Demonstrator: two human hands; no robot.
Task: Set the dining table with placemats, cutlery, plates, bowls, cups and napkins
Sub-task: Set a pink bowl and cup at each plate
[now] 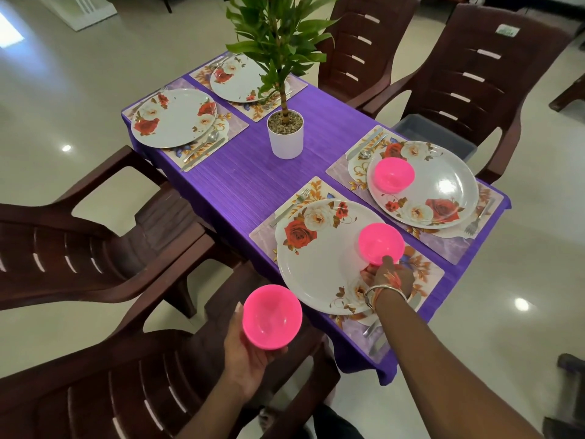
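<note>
Placemats [449, 248], cutlery [289, 205] and plates [174, 118] laid around the potted plant [285, 134], a right hand [387, 275] pinches a pink bowl [381, 242] onto the nearest plate [316, 274] this side of the plant while the left hand [250, 350] cups a second bowl [272, 315]; both plates beyond the plant await bowls, with cups and napkins unseen.

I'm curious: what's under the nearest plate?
A flowery placemat lies under the plate, its edges and corners showing. The plate hides its middle, so anything else there can't be seen.
</note>
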